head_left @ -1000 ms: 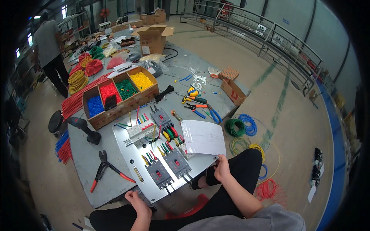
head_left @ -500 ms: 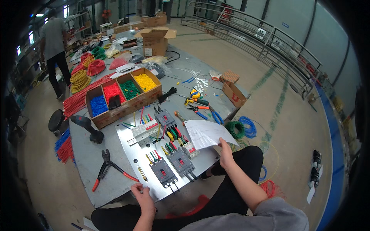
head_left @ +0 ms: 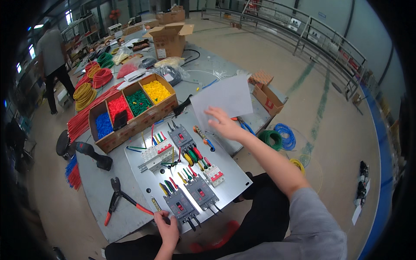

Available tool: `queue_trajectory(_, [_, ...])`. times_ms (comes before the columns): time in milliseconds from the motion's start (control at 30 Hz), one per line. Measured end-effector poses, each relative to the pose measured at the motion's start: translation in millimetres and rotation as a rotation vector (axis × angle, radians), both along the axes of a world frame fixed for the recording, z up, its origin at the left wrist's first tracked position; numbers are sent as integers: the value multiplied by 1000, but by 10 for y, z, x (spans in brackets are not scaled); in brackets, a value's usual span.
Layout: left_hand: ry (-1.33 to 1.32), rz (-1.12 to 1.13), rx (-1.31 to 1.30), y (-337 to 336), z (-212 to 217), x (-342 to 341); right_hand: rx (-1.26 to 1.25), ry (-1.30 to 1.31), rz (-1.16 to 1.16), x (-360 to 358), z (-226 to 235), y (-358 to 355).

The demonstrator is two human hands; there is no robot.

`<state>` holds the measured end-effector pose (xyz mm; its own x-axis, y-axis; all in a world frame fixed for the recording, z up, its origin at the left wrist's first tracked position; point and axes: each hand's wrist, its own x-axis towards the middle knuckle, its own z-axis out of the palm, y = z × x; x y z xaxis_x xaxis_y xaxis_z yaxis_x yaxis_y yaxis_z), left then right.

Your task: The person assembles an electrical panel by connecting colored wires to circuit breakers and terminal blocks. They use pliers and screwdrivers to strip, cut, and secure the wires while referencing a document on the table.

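A metal mounting plate (head_left: 235,176) lies on the near part of the table, bearing several grey moulded-case breakers (head_left: 180,207), white miniature breakers (head_left: 214,174) and short coloured wires. My left hand (head_left: 168,229) is at the plate's near left edge, beside a small brass terminal strip (head_left: 155,203). Its fingers are curled; what they hold, if anything, is hidden. Above the table beyond the plate, my right hand (head_left: 226,125) lies with fingers stretched out against a white sheet of paper (head_left: 229,96). The sheet covers part of the hand tools behind it.
A divided cardboard box (head_left: 134,121) holds blue, red, green and yellow caps. A cordless drill (head_left: 94,155) and a red-handled crimping tool (head_left: 116,197) lie left of the plate. Wire coils (head_left: 284,136) sit at right. Another person (head_left: 53,56) stands far left.
My right hand has moved forward and left with the paper, and its fingers have straightened. The paper has tilted up over the tools. My left hand is slightly nearer the plate's edge.
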<state>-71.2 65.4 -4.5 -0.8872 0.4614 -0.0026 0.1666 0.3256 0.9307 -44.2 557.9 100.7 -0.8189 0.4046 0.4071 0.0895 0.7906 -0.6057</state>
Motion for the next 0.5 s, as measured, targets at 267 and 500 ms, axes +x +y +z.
queue_trajectory(267, [-13, -19, 31, 2, -168, -14, 56, -711, 53, 20, -334, -158])
queue_trajectory(500, [-29, 2, 103, 14, -224, -21, -69, -764, -68, -215, -676, 0])
